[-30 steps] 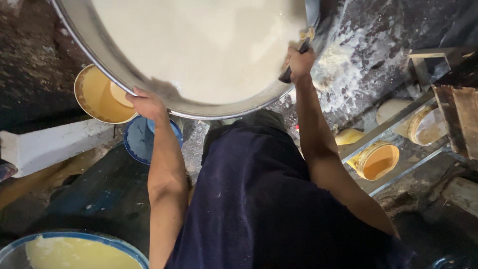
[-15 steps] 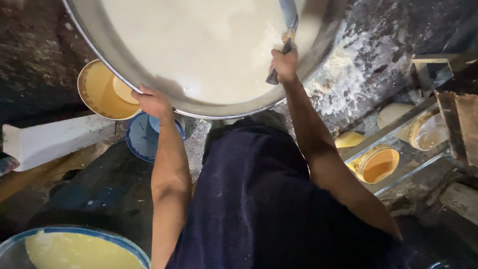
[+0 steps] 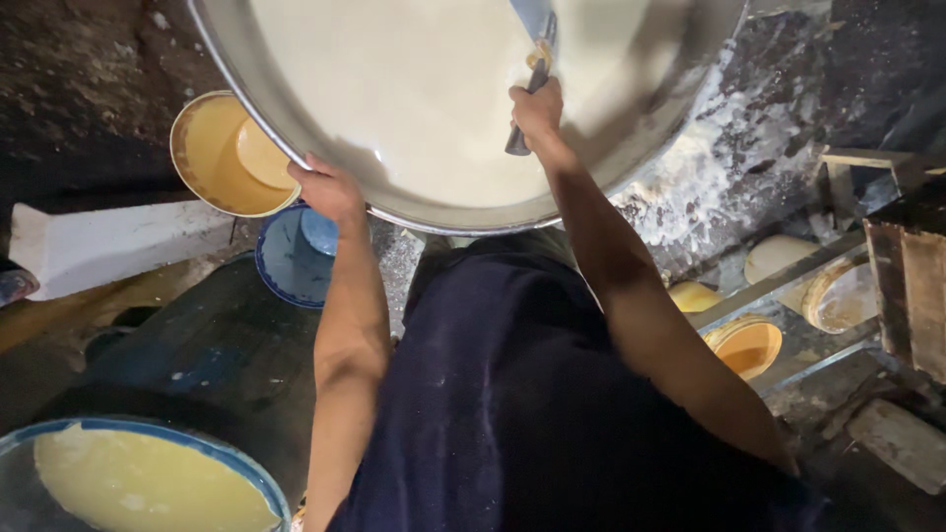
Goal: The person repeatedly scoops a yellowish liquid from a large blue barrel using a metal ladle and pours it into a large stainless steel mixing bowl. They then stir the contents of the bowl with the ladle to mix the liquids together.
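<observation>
**Scraping the big pan**

Our left hand (image 3: 330,189) grips the metal pan's (image 3: 296,148) near rim; our right hand (image 3: 537,108) is clenched on a scraper (image 3: 532,59) inside it, over pale batter (image 3: 414,89). We judge a slipping rim could spill batter onto the floor (image 3: 89,59).

Dim scene, overhead light, bright liquid glare, dark edges.

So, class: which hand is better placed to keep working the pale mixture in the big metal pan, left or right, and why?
Probably the right. The right hand grips the dark-handled scraper over the pale mixture, while the left hand holds the big metal pan by its rim.
</observation>
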